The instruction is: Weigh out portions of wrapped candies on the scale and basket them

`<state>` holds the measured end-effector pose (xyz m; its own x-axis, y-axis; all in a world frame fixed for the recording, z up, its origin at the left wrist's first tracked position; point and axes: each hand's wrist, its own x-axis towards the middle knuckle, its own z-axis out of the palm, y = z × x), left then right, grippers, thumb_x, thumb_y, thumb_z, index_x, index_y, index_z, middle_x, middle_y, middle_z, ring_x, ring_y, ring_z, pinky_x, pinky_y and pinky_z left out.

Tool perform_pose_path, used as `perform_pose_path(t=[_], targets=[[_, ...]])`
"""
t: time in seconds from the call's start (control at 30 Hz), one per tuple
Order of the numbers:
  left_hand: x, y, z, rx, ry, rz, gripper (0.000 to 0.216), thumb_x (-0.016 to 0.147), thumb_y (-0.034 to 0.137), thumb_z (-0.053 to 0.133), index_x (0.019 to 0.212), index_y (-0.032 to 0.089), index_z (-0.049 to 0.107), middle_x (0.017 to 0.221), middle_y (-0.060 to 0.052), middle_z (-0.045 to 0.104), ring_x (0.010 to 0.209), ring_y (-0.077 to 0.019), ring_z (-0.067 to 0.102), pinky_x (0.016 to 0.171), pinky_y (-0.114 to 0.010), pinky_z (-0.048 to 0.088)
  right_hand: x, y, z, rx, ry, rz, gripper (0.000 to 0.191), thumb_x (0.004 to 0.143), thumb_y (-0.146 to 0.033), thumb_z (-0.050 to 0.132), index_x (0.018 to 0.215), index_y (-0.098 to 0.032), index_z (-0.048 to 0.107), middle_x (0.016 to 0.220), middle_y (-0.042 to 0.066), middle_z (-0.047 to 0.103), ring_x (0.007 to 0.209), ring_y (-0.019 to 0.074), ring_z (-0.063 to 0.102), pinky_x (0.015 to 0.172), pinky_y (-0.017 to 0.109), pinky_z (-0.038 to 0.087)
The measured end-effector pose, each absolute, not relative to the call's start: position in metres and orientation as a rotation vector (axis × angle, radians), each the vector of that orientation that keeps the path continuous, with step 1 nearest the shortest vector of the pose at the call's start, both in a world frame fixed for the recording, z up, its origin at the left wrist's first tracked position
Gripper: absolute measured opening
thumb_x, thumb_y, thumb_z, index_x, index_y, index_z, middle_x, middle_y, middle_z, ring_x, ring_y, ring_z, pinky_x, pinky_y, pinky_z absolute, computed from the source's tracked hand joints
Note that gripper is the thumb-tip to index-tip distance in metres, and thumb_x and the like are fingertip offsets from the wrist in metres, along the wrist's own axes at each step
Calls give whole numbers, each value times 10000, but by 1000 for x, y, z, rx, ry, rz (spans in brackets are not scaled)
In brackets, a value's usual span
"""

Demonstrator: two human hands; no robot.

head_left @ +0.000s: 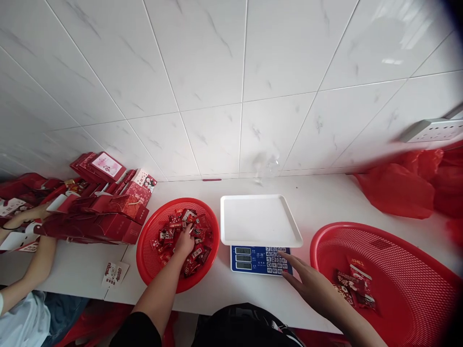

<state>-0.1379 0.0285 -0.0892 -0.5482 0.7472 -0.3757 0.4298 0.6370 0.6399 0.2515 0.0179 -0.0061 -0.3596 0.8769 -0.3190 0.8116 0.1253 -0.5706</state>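
Note:
My left hand reaches into a small red basket full of red wrapped candies, its fingers curled down among them. My right hand lies stretched out with fingers apart, the fingertips touching the keypad of a blue electronic scale. The scale's white weighing tray has nothing on it.
A large red basket at the right holds a few candy packets. A heap of red gift boxes lies at the left, where another person's arms work. Red plastic bags sit at the far right by the tiled wall. A small card lies near the table's edge.

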Motion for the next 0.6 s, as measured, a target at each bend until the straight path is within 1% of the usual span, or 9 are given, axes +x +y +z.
perform_pose_path(t=[0.07, 0.13, 0.2, 0.27, 0.33, 0.4, 0.5, 0.6], targets=[[-146, 20, -88, 833, 2165, 743, 574, 708, 121, 563, 1260, 236, 456, 1065, -103, 624, 833, -206, 618, 760, -310, 447, 249, 18, -4, -1706, -2294, 1089, 492, 828, -437, 377, 1287, -266, 425, 1273, 64, 542, 1104, 247, 552, 855, 381, 485], [-150, 12, -87, 765, 2144, 816, 586, 712, 119, 557, 1275, 217, 428, 977, -80, 655, 693, -161, 616, 675, -267, 459, 245, 19, -1, -1688, -2312, 1140, 498, 835, -443, 363, 1297, -263, 410, 1282, 69, 533, 1113, 256, 543, 862, 396, 475], [-152, 6, -86, 682, 2117, 912, 597, 712, 125, 560, 1283, 204, 405, 904, -59, 667, 617, -137, 599, 620, -243, 458, 240, 20, 3, -1665, -2327, 1176, 507, 837, -449, 357, 1305, -257, 399, 1297, 73, 517, 1142, 262, 517, 886, 408, 456], [-152, 2, -84, 608, 2074, 1003, 575, 703, 150, 582, 1256, 193, 428, 823, -34, 666, 580, -128, 589, 593, -235, 459, 236, 22, 6, -1643, -2337, 1197, 514, 835, -446, 361, 1311, -254, 392, 1304, 77, 508, 1169, 264, 491, 906, 412, 440], [-151, 2, -82, 565, 2000, 1071, 515, 693, 191, 607, 1193, 189, 485, 744, -10, 652, 537, -123, 573, 566, -241, 463, 234, 22, 6, -1614, -2342, 1211, 510, 834, -433, 366, 1312, -257, 394, 1305, 81, 507, 1185, 262, 476, 920, 411, 428], [-147, 6, -77, 549, 1910, 1107, 474, 674, 219, 634, 1136, 199, 528, 701, 5, 640, 512, -120, 559, 540, -247, 464, 232, 23, 3, -1590, -2340, 1218, 503, 831, -423, 374, 1307, -263, 402, 1305, 79, 507, 1193, 260, 468, 935, 415, 416], [-139, 14, -71, 533, 1787, 1093, 495, 629, 178, 666, 1108, 209, 546, 707, 7, 645, 556, -123, 576, 552, -246, 470, 231, 22, -2, -1592, -2339, 1234, 516, 826, -424, 384, 1314, -257, 396, 1316, 78, 497, 1203, 257, 458, 953, 421, 402], [-129, 22, -70, 528, 1699, 1028, 489, 603, 119, 660, 1077, 197, 572, 714, -5, 662, 611, -143, 604, 608, -265, 483, 232, 19, -5, -1601, -2351, 1244, 535, 825, -436, 383, 1325, -246, 386, 1335, 79, 477, 1219, 255, 441, 970, 417, 388]])
